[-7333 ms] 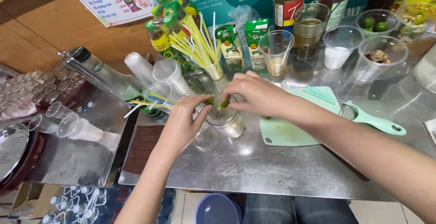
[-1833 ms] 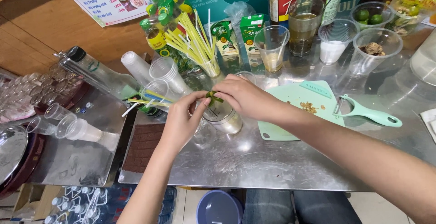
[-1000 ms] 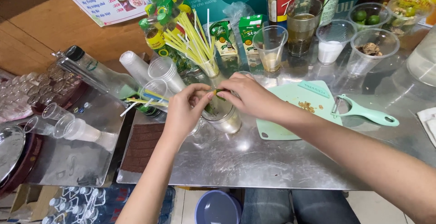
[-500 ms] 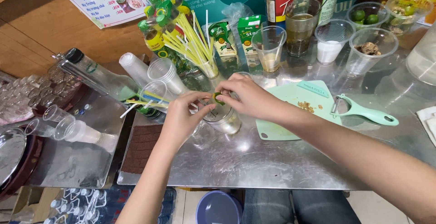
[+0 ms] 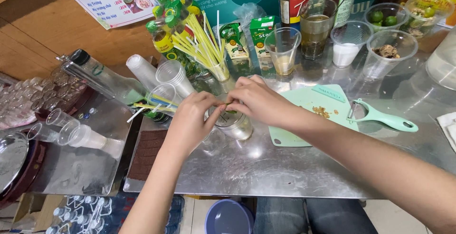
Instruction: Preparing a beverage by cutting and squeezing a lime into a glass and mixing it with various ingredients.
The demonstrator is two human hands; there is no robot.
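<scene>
Left hand [image 5: 192,120] and right hand [image 5: 256,98] pinching a small green piece [image 5: 231,112] between fingertips, right over a clear cup [image 5: 234,126] on the steel counter [image 5: 285,167], beside the green cutting board [image 5: 311,115].

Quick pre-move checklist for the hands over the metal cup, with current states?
1. Both hands at the cup: left hand and right hand meet over the metal cup: ok.
2. Green piece pinched between fingertips: ok.
3. Cup upright on the steel table: ok.
4. Cup contents: cannot tell, hands cover it.
5. Peeler lying clear of both hands, beside the cutting board: ok.
</scene>
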